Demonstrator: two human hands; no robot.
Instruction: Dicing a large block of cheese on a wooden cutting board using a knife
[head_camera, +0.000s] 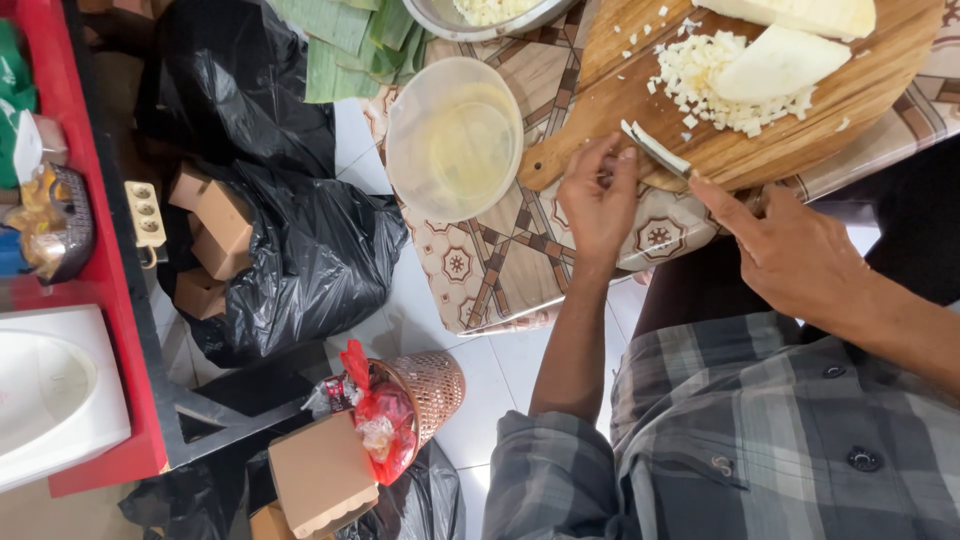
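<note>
The right hand (800, 255), at centre right of the frame, is closed around the handle of a knife (657, 150), with the index finger extended along the back of the blade. The blade points to the upper left and lies over the lower edge of the round wooden cutting board (620, 70). The left hand (598, 200), at centre frame, has its fingers drawn together at the blade, the fingertips touching its flat side; pale bits cling to the steel.

On the cutting board, at the upper right of the frame, a pile of diced white vegetable (700, 85) lies against two larger uncut pieces (780, 62). The board rests on a table with a patterned cloth (500, 260).

An empty translucent plastic bowl (455, 138) stands just left of the board's handle. A metal bowl (480, 15) holding more diced pieces sits at the top edge. Green banana leaves (345, 40) lie at upper centre. Black plastic bags (300, 250) with brown cardboard boxes (220, 225) occupy the floor at left.
</note>
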